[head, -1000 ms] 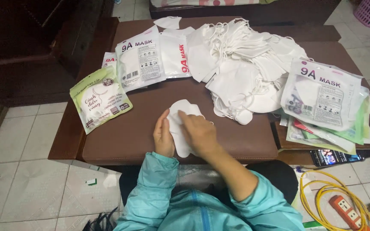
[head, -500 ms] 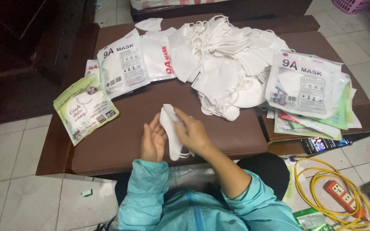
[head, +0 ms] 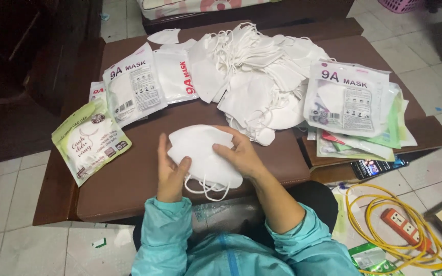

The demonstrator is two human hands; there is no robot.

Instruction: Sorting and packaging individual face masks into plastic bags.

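Note:
A small stack of white face masks (head: 203, 154) lies flat on the brown padded table (head: 129, 179) in front of me, ear loops hanging toward me. My left hand (head: 170, 171) grips its left edge. My right hand (head: 240, 153) presses on its right side from above. Both sleeves are teal. Just beyond my hands a big heap of loose white masks (head: 262, 76) covers the middle of the table.
Printed mask pouches lie left (head: 131, 87) and right (head: 348, 97), and a green pouch (head: 91, 140) at the left edge. A dark phone-like object (head: 377, 166) sits on a lower shelf. On the tiled floor at right lie a yellow cable (head: 384, 220) and an orange power strip (head: 405, 227).
The masks stood folded and on edge between my hands; now they lie flat and wide on the table. My right hand has moved to their right side.

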